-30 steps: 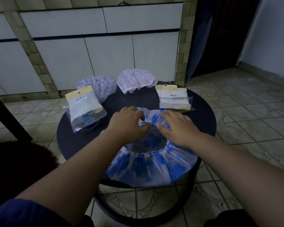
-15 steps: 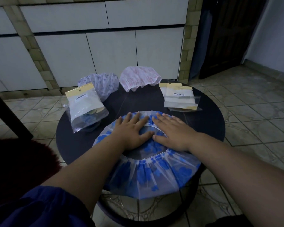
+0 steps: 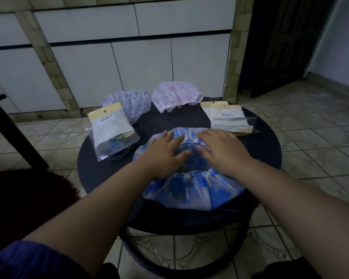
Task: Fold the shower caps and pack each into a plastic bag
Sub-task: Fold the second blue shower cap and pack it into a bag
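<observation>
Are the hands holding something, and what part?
Nothing is gripped. Both the left hand and right hand lie flat, pressing the blue shower cap near its opening.

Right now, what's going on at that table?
A person is pressing both palms flat on a blue-patterned shower cap spread on the round dark table: left hand, right hand. It is not folded yet. One filled bag lies at the left, a stack of flat bags at the right. A purple-print cap and a pink cap wait at the far edge.
</observation>
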